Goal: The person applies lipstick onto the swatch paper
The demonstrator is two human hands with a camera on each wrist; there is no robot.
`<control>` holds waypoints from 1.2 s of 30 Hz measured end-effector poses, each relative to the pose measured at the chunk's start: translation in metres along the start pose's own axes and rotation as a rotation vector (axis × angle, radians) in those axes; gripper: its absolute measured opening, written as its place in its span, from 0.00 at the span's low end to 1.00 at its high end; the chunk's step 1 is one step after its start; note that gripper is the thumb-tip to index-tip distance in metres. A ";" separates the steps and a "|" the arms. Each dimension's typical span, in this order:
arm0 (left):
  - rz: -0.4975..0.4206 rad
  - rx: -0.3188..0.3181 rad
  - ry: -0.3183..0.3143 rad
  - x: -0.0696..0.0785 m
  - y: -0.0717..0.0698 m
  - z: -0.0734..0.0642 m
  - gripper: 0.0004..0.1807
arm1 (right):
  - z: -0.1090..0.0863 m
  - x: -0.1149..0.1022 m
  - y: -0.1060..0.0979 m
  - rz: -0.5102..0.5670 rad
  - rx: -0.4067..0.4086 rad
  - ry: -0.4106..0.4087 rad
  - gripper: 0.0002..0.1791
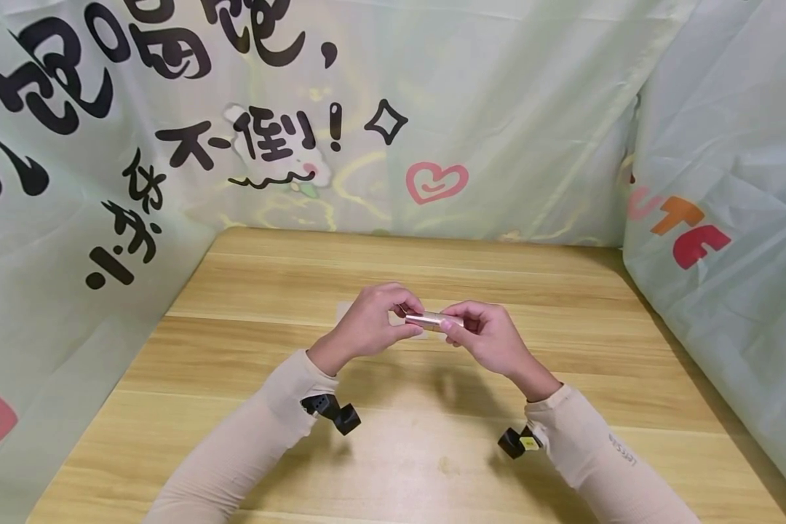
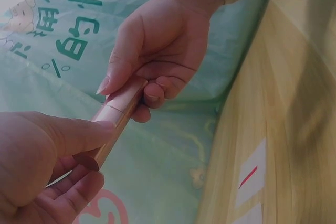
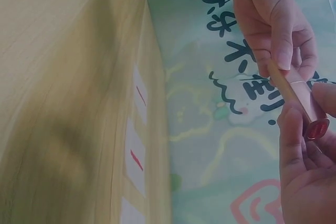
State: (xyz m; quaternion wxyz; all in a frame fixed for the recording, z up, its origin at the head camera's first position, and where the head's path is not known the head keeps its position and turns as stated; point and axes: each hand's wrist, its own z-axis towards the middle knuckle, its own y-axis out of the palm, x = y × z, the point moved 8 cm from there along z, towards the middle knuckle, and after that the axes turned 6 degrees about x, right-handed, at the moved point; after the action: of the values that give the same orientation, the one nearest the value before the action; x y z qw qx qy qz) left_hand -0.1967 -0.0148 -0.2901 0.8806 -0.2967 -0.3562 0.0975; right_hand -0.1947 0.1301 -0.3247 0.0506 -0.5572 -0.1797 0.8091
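Note:
A shiny rose-gold lipstick tube (image 1: 426, 320) is held up over the table, lying roughly sideways between both hands. My left hand (image 1: 373, 319) pinches its left end between thumb and fingers. On the other end, my right hand (image 1: 487, 335) grips with thumb and curled fingers. A thin seam runs round the lipstick tube (image 2: 116, 111) in the left wrist view, so it looks capped. In the right wrist view, the tube's near end (image 3: 317, 129) shows a red round face. Fingers partly cover both ends.
White paper pieces with red strokes lie on the wooden table (image 1: 393, 451) beneath the hands; one such paper (image 3: 135, 156) shows plainly in the right wrist view. Printed fabric (image 1: 530, 131) hangs along the back and sides. Black wrist cameras (image 1: 334, 413) sit below the sleeves.

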 end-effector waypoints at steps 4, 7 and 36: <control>-0.004 -0.002 0.000 -0.001 0.001 0.001 0.11 | 0.000 0.002 0.000 -0.004 -0.009 0.005 0.09; -0.004 -0.012 -0.004 -0.001 0.003 0.002 0.11 | -0.001 0.004 -0.001 -0.010 -0.019 0.018 0.09; -0.013 -0.072 -0.091 -0.006 -0.005 -0.001 0.10 | -0.006 0.014 -0.012 -0.094 0.014 0.083 0.10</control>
State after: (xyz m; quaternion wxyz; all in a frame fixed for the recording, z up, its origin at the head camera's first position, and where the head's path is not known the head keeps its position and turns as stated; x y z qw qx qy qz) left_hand -0.2005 -0.0215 -0.2913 0.8529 -0.3209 -0.4012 0.0923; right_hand -0.1956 0.1468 -0.3343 0.0997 -0.5809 -0.1978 0.7833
